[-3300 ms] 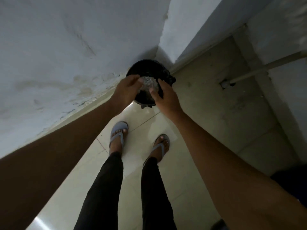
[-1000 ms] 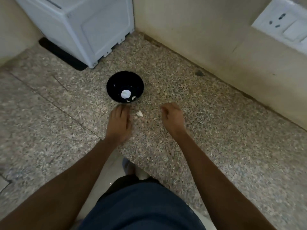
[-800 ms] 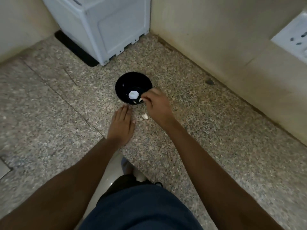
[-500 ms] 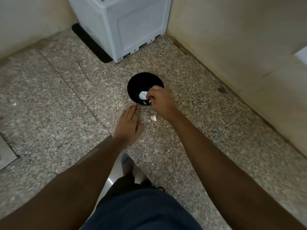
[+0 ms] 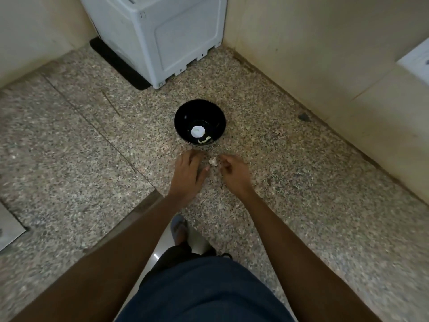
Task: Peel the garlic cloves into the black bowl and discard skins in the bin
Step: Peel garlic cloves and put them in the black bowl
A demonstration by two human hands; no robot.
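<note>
left hand (image 5: 188, 176) lies flat on the speckled counter (image 5: 69, 159), fingers straight and spread a little, holding nothing. just right of its thumb sits a small pale garlic piece (image 5: 212, 161), touching neither hand as far as i can tell. right hand (image 5: 233, 174) is just beside it on the other side, fingers loosely curled, their tips near the piece, and i see nothing in them.

behind both hands, near but apart, stands the black bowl (image 5: 185, 112), with a round white piece (image 5: 197, 131) and a few pale slivers (image 5: 204, 140) at its bottom. a white appliance (image 5: 162, 31) sits at the back.

my worry: the piece is tiny and light, so a clumsy pinch could flick it off the counter edge by my legs, or under the left palm. if it is skin, dropping it in the bowl spoils the peeled garlic; i can't tell skin from clove here.

its shape is crumpled and too small to give a clear long axis or a pointing end.
</note>
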